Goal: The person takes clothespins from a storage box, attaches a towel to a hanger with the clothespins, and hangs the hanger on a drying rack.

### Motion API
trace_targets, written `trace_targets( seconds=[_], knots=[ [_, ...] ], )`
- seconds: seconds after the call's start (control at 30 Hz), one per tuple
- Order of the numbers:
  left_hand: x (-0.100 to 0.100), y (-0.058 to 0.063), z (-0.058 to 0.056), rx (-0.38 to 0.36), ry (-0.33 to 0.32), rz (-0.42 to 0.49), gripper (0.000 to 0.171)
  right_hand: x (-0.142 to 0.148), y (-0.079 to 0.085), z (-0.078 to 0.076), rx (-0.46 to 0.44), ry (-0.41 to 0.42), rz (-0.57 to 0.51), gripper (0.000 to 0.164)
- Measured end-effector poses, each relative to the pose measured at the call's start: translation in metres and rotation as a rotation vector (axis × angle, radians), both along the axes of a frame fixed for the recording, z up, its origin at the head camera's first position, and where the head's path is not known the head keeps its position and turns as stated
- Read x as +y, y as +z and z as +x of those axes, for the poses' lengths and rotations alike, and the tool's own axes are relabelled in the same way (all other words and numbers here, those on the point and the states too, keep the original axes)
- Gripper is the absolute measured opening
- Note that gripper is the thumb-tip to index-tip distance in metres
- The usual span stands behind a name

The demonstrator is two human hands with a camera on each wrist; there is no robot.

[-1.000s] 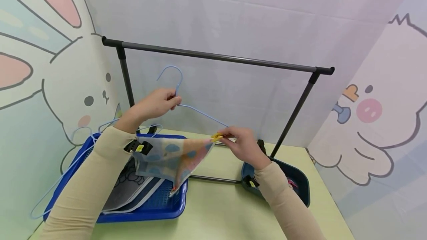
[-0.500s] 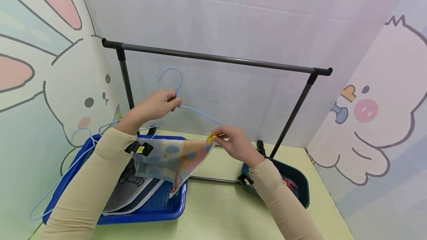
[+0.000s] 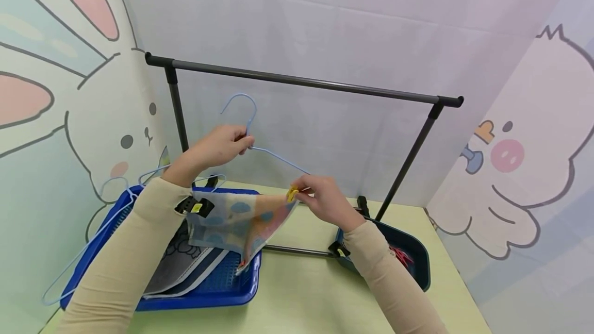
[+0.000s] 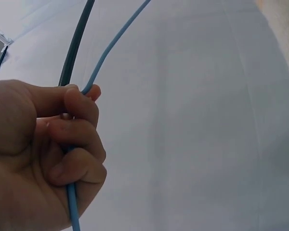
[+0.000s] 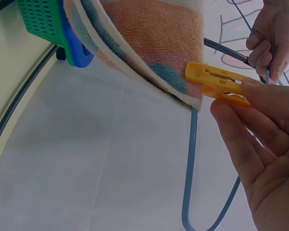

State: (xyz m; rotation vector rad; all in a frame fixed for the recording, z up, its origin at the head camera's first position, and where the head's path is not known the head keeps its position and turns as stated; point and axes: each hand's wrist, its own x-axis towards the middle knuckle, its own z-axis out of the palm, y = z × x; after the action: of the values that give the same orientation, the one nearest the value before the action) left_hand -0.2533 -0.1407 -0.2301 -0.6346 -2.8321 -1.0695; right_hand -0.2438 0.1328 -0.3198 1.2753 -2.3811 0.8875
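Observation:
My left hand (image 3: pixel 225 146) grips a light blue wire hanger (image 3: pixel 280 159) just below its hook; in the left wrist view the fingers curl round the blue wire (image 4: pixel 73 207). A patterned towel (image 3: pixel 232 220) in blue, cream and orange hangs over the hanger's lower bar. My right hand (image 3: pixel 325 200) pinches a yellow clothespin (image 3: pixel 292 194) at the towel's right end. In the right wrist view, the clothespin (image 5: pixel 219 83) overlaps the towel's (image 5: pixel 154 29) edge beside the bar, with thumb and fingers on its handles. My left forearm hides the towel's left end in the head view.
A blue basket (image 3: pixel 248 298) at left holds a grey cloth (image 3: pixel 171 272), with more blue hangers (image 3: pixel 83 251) by its left side. Behind stands a dark clothes rack (image 3: pixel 297 80). Red clothespins (image 3: pixel 402 257) lie in a dark bin (image 3: pixel 419 272) at right.
My right hand has moved slightly left with the clothespin, bringing it further onto the towel's end. The left hand keeps its hold on the hanger, nearly still.

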Motion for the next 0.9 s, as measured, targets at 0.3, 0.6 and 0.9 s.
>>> trace_targets(
  seconds=[0.3, 0.6, 0.9],
  knots=[
    [0.0024, -0.0015, 0.0005, -0.001, -0.010, 0.011, 0.021, 0.0000, -0.0023, -0.0009, 0.001, 0.003, 0.040, 0.014],
    [0.0026, -0.0011, 0.0008, 0.002, -0.013, 0.011, 0.021, -0.0003, -0.0029, -0.0027, 0.002, -0.004, 0.061, 0.013],
    [0.0030, -0.0006, 0.0008, 0.007, -0.019, 0.007, 0.021, -0.0011, -0.0044, -0.0037, 0.005, 0.001, 0.046, 0.013]
  ],
)
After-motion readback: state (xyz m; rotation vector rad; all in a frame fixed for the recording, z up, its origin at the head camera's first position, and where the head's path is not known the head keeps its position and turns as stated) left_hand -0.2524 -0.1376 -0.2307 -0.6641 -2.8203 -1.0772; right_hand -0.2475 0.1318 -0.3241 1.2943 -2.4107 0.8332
